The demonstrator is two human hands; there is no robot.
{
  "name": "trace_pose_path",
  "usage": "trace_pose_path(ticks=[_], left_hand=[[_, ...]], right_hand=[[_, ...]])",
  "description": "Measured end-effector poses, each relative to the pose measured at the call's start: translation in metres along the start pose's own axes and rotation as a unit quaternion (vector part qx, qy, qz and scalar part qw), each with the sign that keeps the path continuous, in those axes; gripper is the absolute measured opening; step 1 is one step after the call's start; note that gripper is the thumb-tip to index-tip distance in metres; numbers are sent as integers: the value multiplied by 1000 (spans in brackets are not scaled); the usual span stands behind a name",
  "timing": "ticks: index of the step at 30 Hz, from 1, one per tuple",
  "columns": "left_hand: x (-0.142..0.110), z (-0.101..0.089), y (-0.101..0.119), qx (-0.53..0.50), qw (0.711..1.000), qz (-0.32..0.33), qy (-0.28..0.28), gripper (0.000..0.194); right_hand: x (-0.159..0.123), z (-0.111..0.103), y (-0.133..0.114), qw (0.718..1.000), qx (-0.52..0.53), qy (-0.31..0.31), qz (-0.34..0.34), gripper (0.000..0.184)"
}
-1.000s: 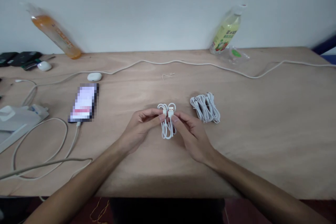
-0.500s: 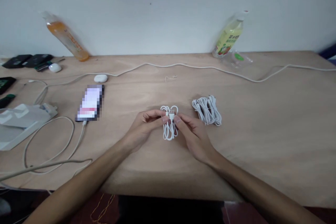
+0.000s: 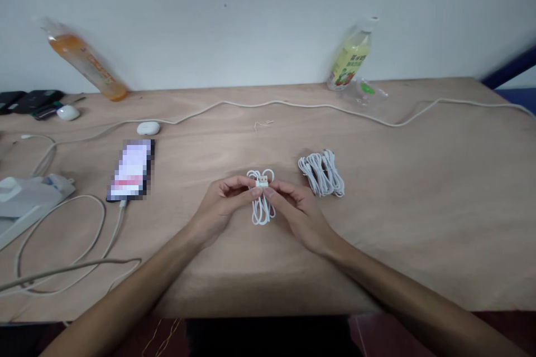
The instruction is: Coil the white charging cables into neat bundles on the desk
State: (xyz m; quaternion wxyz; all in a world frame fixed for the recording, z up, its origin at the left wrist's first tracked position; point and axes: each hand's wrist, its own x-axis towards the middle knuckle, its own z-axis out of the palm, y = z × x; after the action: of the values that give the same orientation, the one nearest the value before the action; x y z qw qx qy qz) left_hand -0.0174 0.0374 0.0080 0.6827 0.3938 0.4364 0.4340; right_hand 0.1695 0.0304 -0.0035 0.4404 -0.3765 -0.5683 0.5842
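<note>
A white USB cable (image 3: pixel 262 213), folded into a loose bundle of loops, is pinched between both hands over the front middle of the table. My left hand (image 3: pixel 218 203) grips its left side with thumb and forefinger. From the right, my right hand (image 3: pixel 299 209) pinches it close to the USB plug, and the two thumbs nearly meet. The metal plug end points away from me. Right of the hands, several coiled white cables (image 3: pixel 321 173) lie side by side on the table.
A phone (image 3: pixel 132 170) with a charging cord lies left, near a white earbud case (image 3: pixel 148 128) and a white power strip (image 3: pixel 31 201). An orange drink bottle (image 3: pixel 90 67) and a yellow one (image 3: pixel 350 61) stand by the wall. A long white cord (image 3: pixel 276 102) crosses behind.
The view has shifted slightly to the right. Both thumbs have come closer together, and the connector ends now sit tight against each other in the bundle.
</note>
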Motion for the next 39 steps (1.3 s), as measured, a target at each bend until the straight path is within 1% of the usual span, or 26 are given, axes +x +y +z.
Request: trace_pose_path(ticks=[5,7,13,18,23,29,33,36,39], left_hand=[[0,0,-2,-2,1000,3,-12,21],[0,0,-3,-5,1000,-1,-8,21],[-1,2,-2,-2,1000,0,11,17],[-1,3,1,-10,1000,-1,13,16],[-1,4,3,-20,1000,-2,-11,17],[-2,2,3,4,1000,5,-16,15],[-1,0,0,13,1000,5,-6,15],[-1,0,-1,18,1000,9,6,15],[-1,2,-1,22,1000,18,10,15]], right_hand=[[-2,4,-1,1000,9,24,14,42],[-2,4,0,999,13,30,25,42],[0,0,2,998,15,36,49,42],[1,-1,3,997,34,24,59,38],[3,-2,5,995,67,25,75,49],[6,-4,7,993,68,21,97,55],[6,-5,6,994,68,10,85,55],[6,-5,4,997,37,-4,72,54],[6,-5,2,998,13,-5,63,53]])
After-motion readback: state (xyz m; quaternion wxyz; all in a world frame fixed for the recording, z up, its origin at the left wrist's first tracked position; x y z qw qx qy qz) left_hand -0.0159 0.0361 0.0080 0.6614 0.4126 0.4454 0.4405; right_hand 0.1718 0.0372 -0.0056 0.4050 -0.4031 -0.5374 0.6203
